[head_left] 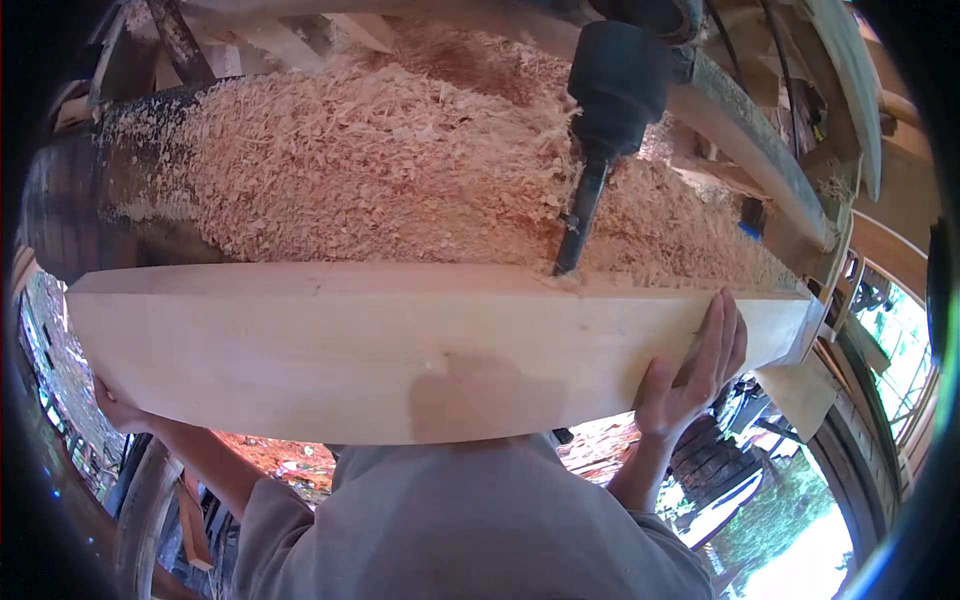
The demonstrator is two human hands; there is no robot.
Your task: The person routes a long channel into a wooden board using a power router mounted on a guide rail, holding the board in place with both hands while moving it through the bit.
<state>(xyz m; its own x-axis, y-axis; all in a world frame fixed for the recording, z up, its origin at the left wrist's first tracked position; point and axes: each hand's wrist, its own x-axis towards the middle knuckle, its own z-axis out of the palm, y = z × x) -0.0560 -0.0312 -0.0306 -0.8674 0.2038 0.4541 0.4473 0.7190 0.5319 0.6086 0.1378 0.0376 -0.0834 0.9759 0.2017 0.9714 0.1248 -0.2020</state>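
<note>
A long, thick, pale wooden beam (300,350) lies across the view in front of my body, its lower edge bowed. My left hand (120,410) grips its lower left end, with some fingers hidden behind the wood. Flat against the face near the right end rests my right hand (700,365), fingers stretched up to the top edge and thumb apart. Between the hands, right of the middle, a dark drill bit (585,215) in a black chuck (618,85) meets the beam's top side, with a few chips at its tip. The head's shadow falls on the face.
Behind the beam, a big heap of wood shavings (380,150) covers the machine bed. A dark, rounded metal part (60,210) stands at the left. A slanting bar (750,140) and wooden pieces (850,100) crowd the right. Below left are more scraps of wood (195,520).
</note>
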